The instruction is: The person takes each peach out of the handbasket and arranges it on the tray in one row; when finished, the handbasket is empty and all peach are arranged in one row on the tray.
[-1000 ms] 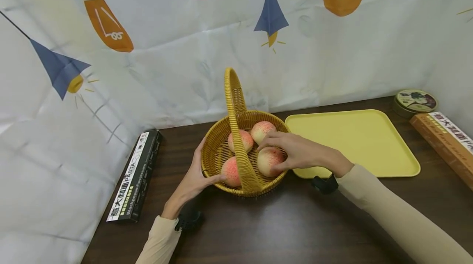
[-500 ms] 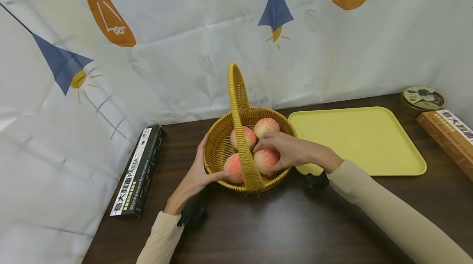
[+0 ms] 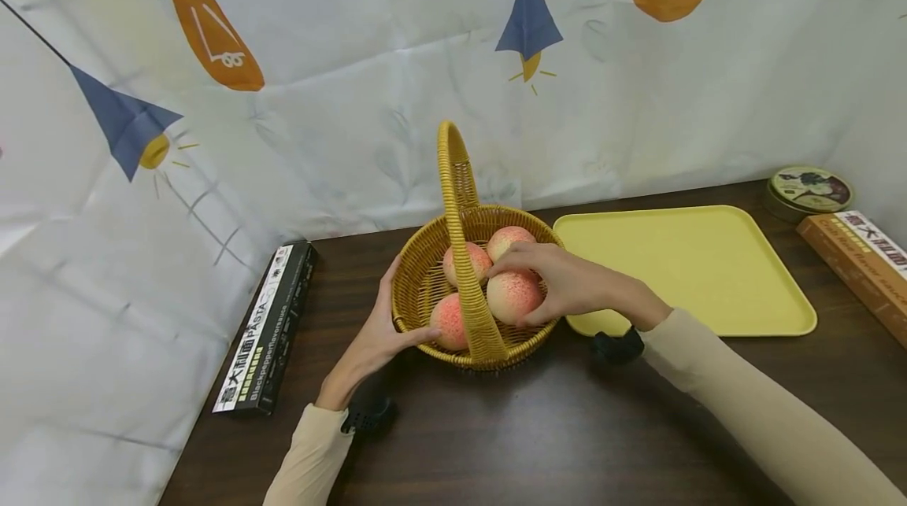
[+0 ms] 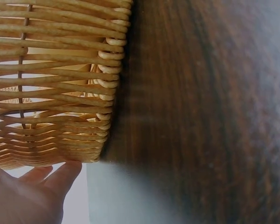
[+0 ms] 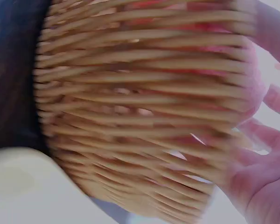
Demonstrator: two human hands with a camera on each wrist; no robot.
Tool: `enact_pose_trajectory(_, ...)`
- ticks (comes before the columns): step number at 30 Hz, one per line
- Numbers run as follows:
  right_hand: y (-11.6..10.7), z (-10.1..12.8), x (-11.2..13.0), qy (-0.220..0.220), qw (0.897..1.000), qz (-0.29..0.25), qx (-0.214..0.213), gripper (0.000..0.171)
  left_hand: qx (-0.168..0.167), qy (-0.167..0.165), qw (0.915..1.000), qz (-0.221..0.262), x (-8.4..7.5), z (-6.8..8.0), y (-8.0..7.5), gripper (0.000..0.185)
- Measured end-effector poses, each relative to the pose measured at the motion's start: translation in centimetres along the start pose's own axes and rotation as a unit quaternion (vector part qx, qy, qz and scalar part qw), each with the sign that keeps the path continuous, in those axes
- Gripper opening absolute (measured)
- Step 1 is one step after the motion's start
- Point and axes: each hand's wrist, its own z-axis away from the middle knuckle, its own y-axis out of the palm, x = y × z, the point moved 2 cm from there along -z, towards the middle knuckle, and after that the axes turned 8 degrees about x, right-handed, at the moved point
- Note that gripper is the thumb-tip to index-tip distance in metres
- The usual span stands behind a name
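A yellow wicker basket (image 3: 408, 289) with a tall arched handle stands on the dark table. My left hand (image 3: 372, 337) grips its left rim, thumb over the edge and fingers along the outer wall. In the left wrist view, fingertips (image 4: 65, 177) press against the woven side. Inside the basket, my right hand (image 3: 570, 283) holds a pink and cream peach (image 3: 513, 299) between thumb and fingers. Several peaches share the basket: one at the front left (image 3: 448, 322), others farther back. The right wrist view shows the held peach (image 5: 256, 81) at rim height, partly hidden behind the wicker.
A yellow tray (image 3: 694, 270) lies to the right of the basket. Beyond it are a round tin (image 3: 808, 190) and an orange pasta box (image 3: 853, 262). On the left lies a black pasta box (image 3: 265, 329). A patterned white cloth (image 3: 354, 136) hangs behind the table.
The right hand has raised its peach a little within the basket. The left hand keeps its hold on the rim. The head view shifted slightly.
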Motion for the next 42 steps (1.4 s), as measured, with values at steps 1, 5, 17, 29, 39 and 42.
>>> enact_pose_trajectory(1,-0.5,0.5,0.3,0.002,1.000,-0.010,-0.012,0.061,0.000,0.001,1.0000,0.000,0.0,-0.1,0.0,0.124)
enact_pose_trajectory(5,-2.8,3.1,1.3,0.004,0.997,-0.041,-0.068,0.063,0.003,-0.002,1.0000,0.005,0.2,-0.2,0.2,0.123)
enact_pose_trajectory(17,-6.3,10.1,-3.6,0.133,0.978,-0.046,-0.154,0.068,0.000,-0.011,0.9999,0.006,0.5,0.0,0.3,0.122)
enact_pose_trajectory(29,-3.6,8.4,-8.2,0.141,0.983,-0.061,-0.102,0.061,0.005,-0.006,0.9999,0.014,0.1,-0.1,0.5,0.122)
enact_pose_trajectory(39,-3.1,7.1,-8.1,0.156,0.984,-0.042,-0.077,0.061,0.001,-0.006,0.9999,0.013,0.0,0.0,0.3,0.121)
enact_pose_trajectory(42,-3.0,6.9,-7.9,0.160,0.984,-0.038,-0.075,0.061,0.000,-0.007,0.9999,0.013,0.1,0.0,0.2,0.120)
